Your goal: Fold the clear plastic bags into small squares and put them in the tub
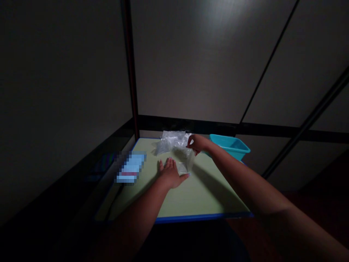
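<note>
Head view. Bench (201, 202), pale yellow-green top, blue edging. Clear thin plastic bag (189, 160), mid-bench: its upper end was pinched in the fingers of the right hand (196, 143). Left hand (171, 176): spread flat, ungrasping, beside the bag. Crumpled clear plastic bags (172, 139): lay along the far edge. Turquoise rectangular plastic basin (231, 145): stood at the far right corner. Pixelated bright rectangle (131, 168): left edge.

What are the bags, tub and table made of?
Bags: thin, clear plastic, it seems: shiny, crinkled, see-through.
Tub: probably smooth, hard plastic, from its even turquoise colour and neat rim.
Table: top looks smooth and pale, perhaps laminate or painted board; too dim to be sure.
</note>
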Available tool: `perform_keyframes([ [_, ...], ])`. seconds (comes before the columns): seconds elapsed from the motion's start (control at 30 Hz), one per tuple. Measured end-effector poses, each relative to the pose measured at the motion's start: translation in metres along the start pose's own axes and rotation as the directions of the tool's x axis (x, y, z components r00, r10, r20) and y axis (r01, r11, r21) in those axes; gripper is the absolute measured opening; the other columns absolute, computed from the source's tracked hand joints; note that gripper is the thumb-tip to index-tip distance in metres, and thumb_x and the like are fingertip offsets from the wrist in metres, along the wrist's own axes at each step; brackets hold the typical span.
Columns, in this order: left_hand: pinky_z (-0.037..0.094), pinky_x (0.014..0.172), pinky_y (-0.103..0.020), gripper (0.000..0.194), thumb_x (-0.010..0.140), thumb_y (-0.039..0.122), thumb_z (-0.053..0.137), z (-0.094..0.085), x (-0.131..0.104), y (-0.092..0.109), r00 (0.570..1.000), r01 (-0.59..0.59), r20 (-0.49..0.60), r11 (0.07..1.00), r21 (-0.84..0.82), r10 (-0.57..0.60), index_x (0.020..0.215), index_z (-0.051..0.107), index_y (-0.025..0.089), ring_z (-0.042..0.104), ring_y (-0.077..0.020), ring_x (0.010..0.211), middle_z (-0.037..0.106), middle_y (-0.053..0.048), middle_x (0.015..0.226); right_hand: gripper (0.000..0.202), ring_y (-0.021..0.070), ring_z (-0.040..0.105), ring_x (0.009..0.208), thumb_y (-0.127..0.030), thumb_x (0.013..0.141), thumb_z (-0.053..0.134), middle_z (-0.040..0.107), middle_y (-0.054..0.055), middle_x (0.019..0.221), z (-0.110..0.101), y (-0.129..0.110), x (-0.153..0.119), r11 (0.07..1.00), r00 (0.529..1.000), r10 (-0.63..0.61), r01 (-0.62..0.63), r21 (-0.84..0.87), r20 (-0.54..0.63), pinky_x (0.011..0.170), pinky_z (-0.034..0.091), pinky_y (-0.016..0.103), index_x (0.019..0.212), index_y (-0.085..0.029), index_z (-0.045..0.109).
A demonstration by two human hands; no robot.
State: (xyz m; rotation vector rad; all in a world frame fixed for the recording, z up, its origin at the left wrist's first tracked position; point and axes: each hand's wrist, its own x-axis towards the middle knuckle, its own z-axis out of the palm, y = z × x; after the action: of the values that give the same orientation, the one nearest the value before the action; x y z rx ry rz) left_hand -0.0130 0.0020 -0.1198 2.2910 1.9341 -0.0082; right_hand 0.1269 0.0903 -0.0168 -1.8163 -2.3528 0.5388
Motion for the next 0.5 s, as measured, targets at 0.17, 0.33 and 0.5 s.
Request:
perform_keyframes([
  [0.17,-0.002,0.107,-0.056,0.104,0.073,0.079,0.013,0.005,0.003,-0.002,0.999,-0.004,-0.038,1.0,-0.017,0.004,0.144,0.018,0.003,-0.001,-0.0295,0.139,0.01,-0.018,0.15,0.03,0.015,0.065,0.053,-0.027,0.083,0.06,0.071,0.01,0.069,-0.001,-0.025,0.0,0.997,0.999,-0.008,0.011,-0.081,0.041,0.047,0.049,0.018,0.105,-0.007,0.061],
  [0.33,-0.001,0.107,-0.055,0.106,0.073,0.079,0.012,0.007,0.004,-0.002,0.999,-0.008,-0.036,1.0,-0.029,0.007,0.144,0.017,0.001,-0.002,-0.0307,0.139,0.008,-0.02,0.15,0.03,0.0149,0.066,0.052,-0.028,0.083,0.061,0.071,0.01,0.068,0.004,-0.048,0.002,0.997,0.996,-0.012,0.019,-0.075,0.088,0.05,0.051,0.02,0.103,-0.006,0.061],
  [0.5,0.001,0.11,-0.049,0.104,0.074,0.077,0.016,0.003,0.0,0.0,1.0,-0.005,-0.026,0.998,-0.055,0.003,0.143,0.017,0.0,0.003,-0.0296,0.139,0.01,-0.02,0.15,0.027,0.0146,0.066,0.056,-0.03,0.083,0.06,0.071,0.01,0.069,0.016,-0.066,0.013,0.989,0.983,-0.048,0.072,-0.13,0.176,0.055,0.053,0.021,0.094,-0.005,0.063],
])
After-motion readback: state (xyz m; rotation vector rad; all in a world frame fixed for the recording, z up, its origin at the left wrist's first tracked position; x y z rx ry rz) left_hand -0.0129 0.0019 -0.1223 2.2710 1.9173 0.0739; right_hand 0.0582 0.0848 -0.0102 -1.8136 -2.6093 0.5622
